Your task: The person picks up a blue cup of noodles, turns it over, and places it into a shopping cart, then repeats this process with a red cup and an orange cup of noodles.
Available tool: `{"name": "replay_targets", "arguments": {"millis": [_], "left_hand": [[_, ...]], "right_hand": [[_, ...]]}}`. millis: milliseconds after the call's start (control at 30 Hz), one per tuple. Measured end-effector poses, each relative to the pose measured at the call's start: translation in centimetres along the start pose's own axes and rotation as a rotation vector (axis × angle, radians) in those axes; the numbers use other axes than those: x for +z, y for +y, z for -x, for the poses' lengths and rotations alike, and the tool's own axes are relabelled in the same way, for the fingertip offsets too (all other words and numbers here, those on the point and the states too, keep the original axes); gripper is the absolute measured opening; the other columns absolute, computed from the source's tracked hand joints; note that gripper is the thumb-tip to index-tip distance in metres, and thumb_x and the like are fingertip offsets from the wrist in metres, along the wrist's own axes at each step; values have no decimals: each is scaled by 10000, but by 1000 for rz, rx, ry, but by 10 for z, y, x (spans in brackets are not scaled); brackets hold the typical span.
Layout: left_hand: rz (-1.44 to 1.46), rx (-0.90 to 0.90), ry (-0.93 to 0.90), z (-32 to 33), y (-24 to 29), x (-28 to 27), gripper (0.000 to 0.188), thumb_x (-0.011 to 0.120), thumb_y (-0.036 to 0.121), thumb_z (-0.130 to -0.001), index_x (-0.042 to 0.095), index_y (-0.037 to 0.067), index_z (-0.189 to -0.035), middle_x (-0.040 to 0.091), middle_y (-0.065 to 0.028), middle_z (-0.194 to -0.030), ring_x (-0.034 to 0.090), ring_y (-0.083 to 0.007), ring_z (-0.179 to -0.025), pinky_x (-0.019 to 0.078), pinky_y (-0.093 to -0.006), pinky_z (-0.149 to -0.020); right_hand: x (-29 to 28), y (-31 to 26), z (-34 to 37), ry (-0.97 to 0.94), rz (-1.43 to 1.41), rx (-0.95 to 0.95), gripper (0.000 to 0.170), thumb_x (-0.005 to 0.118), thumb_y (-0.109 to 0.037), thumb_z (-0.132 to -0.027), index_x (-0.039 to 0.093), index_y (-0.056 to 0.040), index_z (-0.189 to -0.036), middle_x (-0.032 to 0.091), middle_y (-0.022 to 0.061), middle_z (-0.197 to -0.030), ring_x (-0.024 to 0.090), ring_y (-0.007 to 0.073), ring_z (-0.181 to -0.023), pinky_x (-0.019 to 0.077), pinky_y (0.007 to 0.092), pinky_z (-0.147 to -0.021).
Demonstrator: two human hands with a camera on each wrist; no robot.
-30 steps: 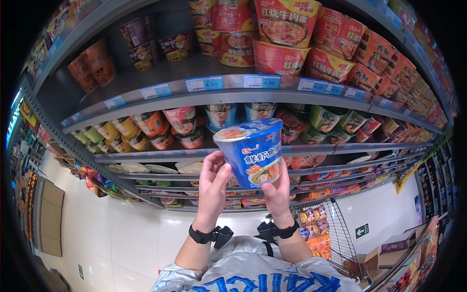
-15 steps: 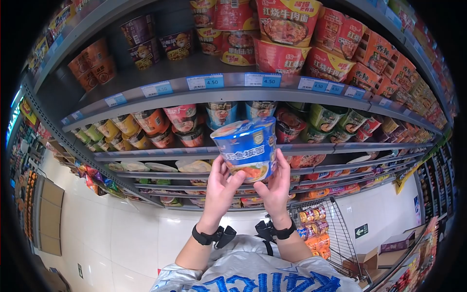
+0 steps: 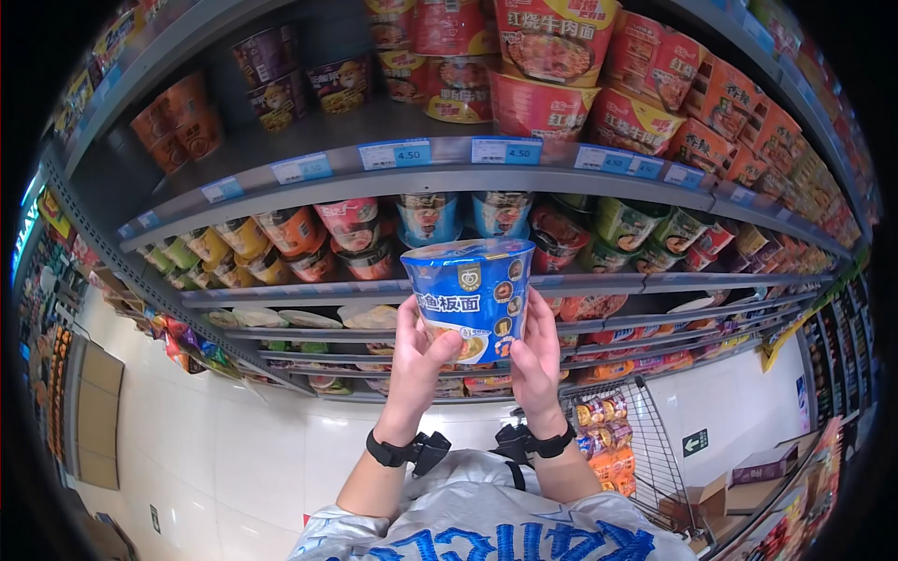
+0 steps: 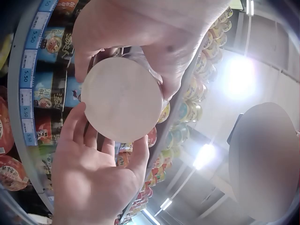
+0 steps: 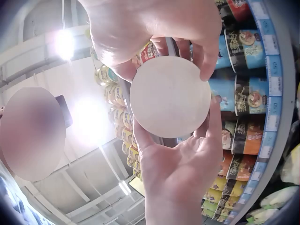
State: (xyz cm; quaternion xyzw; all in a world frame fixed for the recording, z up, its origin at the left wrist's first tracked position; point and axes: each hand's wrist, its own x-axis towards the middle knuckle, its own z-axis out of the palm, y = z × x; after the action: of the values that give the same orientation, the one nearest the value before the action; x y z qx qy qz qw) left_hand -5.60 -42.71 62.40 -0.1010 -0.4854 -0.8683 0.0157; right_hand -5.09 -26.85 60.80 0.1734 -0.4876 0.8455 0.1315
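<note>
A blue instant noodle cup [image 3: 472, 304] with a white and orange picture near its base is held up in front of the shelves. My left hand [image 3: 418, 360] grips its left side, the thumb lying across the front. On the right side my right hand [image 3: 537, 360] holds it, thumb near the lower edge and fingers round behind. Both wrist views look up at the cup's plain pale round bottom [image 4: 123, 99], with fingers and thumbs of both hands curled about its wall. The cup stands nearly upright, its lid [image 3: 468, 251] seen at a shallow angle.
Noodle cups in red [image 3: 552, 47], purple and orange fill parts of the upper shelf. More cups stand on the shelf [image 3: 430, 224] behind my hands. Price labels [image 3: 393, 154] line the shelf edge. A wire shopping cart [image 3: 655, 439] with packaged goods stands at my right.
Both hands have turned the cup about its upright axis, so its lettering has shifted left and a row of small round pictures shows. It has also gone from tilted to nearly upright.
</note>
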Motion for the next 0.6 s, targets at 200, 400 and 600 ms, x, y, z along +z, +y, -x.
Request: {"name": "replay_targets", "arguments": {"millis": [200,400,600], "left_hand": [[146,-43,-6,3,-5,-2,758,747,253,-857,294,13,-1415,509,-143,-1337,539,-200,-1221,430,-345,-1047],[239,-81,-75,4,-3,-9,759,748,238,-853,307,27,-1434,527,-121,-1345,549,-192,-1223,423,-339,-1056],[242,-108,-125,2,-2,-15,738,744,233,-859,335,20,-1435,524,-123,-1358,544,-196,-1229,419,-340,-1059]], "right_hand": [[-2,4,4,-46,-166,212,897,705,-290,-838,208,65,-1495,390,170,-1454,373,253,-1367,240,377,-1159],[-7,6,3,-94,-103,194,960,764,-316,-793,221,62,-1488,395,163,-1449,378,250,-1361,258,381,-1151],[-6,5,3,-92,-130,165,989,806,-265,-766,213,53,-1491,389,163,-1455,392,246,-1353,283,388,-1145]]}}
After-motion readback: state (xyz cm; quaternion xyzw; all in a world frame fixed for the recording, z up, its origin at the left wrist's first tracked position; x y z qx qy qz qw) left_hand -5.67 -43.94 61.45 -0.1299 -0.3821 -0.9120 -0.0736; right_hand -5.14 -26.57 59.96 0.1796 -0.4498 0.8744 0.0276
